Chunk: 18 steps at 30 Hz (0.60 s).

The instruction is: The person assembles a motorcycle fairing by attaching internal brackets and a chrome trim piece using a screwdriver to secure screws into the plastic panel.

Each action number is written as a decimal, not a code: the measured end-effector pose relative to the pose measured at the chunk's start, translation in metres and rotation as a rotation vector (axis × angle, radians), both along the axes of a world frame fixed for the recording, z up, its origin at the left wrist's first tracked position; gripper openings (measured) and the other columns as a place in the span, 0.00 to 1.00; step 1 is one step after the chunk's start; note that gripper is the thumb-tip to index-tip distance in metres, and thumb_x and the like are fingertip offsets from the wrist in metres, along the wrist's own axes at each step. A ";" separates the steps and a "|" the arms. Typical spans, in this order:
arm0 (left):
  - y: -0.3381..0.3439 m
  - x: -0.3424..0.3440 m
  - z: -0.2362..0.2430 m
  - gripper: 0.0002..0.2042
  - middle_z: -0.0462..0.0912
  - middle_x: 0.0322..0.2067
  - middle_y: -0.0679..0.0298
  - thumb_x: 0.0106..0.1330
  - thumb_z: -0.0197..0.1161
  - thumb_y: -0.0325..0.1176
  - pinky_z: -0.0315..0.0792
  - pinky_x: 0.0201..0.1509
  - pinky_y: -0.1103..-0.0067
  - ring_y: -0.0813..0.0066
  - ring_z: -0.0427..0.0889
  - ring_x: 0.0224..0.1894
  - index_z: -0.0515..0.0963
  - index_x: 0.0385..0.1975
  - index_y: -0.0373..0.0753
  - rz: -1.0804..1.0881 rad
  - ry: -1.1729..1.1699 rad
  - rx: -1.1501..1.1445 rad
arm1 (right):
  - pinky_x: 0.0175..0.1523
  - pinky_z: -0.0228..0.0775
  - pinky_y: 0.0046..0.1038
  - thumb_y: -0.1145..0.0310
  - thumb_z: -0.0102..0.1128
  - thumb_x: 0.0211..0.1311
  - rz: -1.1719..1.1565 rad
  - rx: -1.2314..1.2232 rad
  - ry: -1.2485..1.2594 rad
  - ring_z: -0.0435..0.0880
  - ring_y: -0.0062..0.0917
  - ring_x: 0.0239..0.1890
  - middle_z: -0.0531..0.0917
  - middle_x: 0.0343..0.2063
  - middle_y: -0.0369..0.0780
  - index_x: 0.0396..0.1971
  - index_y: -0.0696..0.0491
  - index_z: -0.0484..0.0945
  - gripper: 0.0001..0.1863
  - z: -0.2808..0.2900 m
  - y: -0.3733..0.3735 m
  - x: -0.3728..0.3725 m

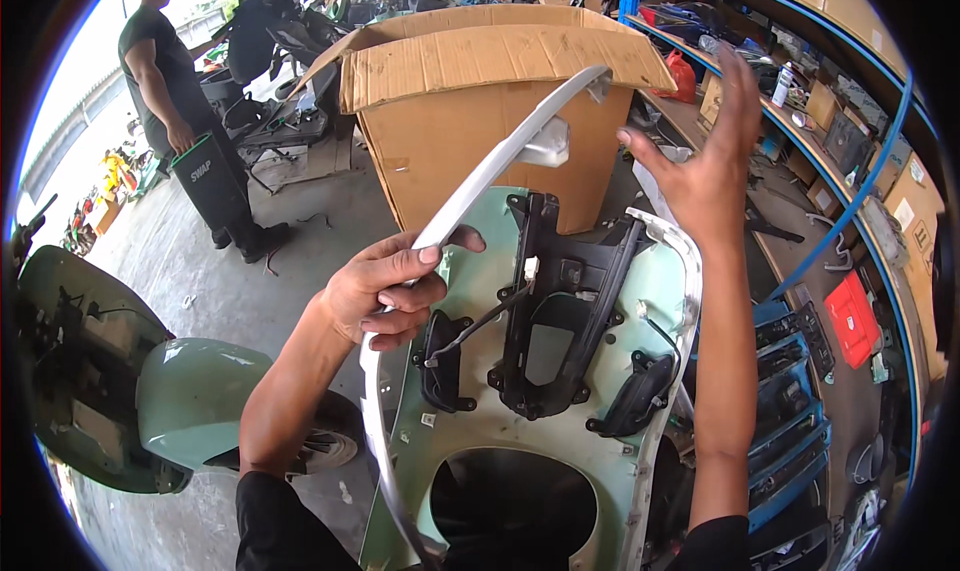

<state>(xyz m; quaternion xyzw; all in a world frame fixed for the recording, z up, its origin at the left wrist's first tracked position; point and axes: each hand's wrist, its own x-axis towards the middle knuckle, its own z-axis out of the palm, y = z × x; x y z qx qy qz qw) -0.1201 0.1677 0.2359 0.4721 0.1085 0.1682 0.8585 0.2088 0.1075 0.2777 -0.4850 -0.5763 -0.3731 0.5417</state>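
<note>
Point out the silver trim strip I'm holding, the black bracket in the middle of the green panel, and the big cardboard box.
silver trim strip (500,161): head view, on its upper curved run above the left hand.
black bracket (555,301): head view, on its central frame.
cardboard box (450,151): head view, on its front wall.
</note>
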 end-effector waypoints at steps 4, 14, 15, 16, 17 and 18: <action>0.005 -0.034 -0.049 0.24 0.62 0.13 0.73 0.76 0.53 0.40 0.68 0.06 0.83 0.85 0.63 0.06 0.59 0.64 0.35 -0.194 -0.139 -0.243 | 0.60 0.70 0.38 0.46 0.67 0.59 0.167 -0.561 -0.232 0.78 0.39 0.55 0.81 0.49 0.45 0.53 0.51 0.79 0.29 -0.009 0.063 0.017; -0.044 -0.103 -0.105 0.24 0.74 0.34 0.65 0.71 0.57 0.30 0.78 0.36 0.82 0.81 0.77 0.33 0.63 0.66 0.37 0.452 0.734 0.672 | 0.42 0.71 0.32 0.47 0.67 0.62 0.476 -1.038 0.175 0.79 0.27 0.31 0.84 0.28 0.42 0.37 0.58 0.83 0.25 -0.081 0.146 -0.045; -0.055 -0.106 -0.111 0.25 0.77 0.38 0.62 0.71 0.58 0.30 0.77 0.40 0.80 0.78 0.78 0.35 0.62 0.67 0.36 0.400 0.836 0.772 | 0.42 0.71 0.32 0.47 0.67 0.62 0.490 -1.043 0.173 0.79 0.27 0.31 0.84 0.28 0.42 0.37 0.58 0.83 0.25 -0.084 0.150 -0.048; -0.060 -0.107 -0.116 0.26 0.80 0.43 0.60 0.71 0.58 0.30 0.76 0.45 0.77 0.75 0.80 0.38 0.62 0.68 0.35 0.344 0.937 0.869 | 0.42 0.71 0.32 0.47 0.67 0.62 0.527 -1.129 0.147 0.80 0.27 0.32 0.84 0.28 0.41 0.36 0.58 0.83 0.24 -0.085 0.152 -0.049; -0.061 -0.107 -0.118 0.26 0.80 0.43 0.60 0.71 0.58 0.30 0.76 0.45 0.77 0.75 0.80 0.38 0.62 0.68 0.35 0.355 0.941 0.863 | 0.43 0.72 0.32 0.48 0.68 0.62 0.561 -1.211 0.114 0.81 0.28 0.32 0.85 0.28 0.41 0.35 0.58 0.84 0.24 -0.086 0.155 -0.046; -0.062 -0.106 -0.121 0.27 0.80 0.46 0.57 0.70 0.59 0.32 0.76 0.48 0.75 0.69 0.81 0.41 0.62 0.68 0.35 0.306 0.888 0.670 | 0.43 0.72 0.32 0.48 0.68 0.62 0.571 -1.213 0.106 0.81 0.28 0.32 0.85 0.28 0.41 0.35 0.58 0.84 0.24 -0.087 0.156 -0.044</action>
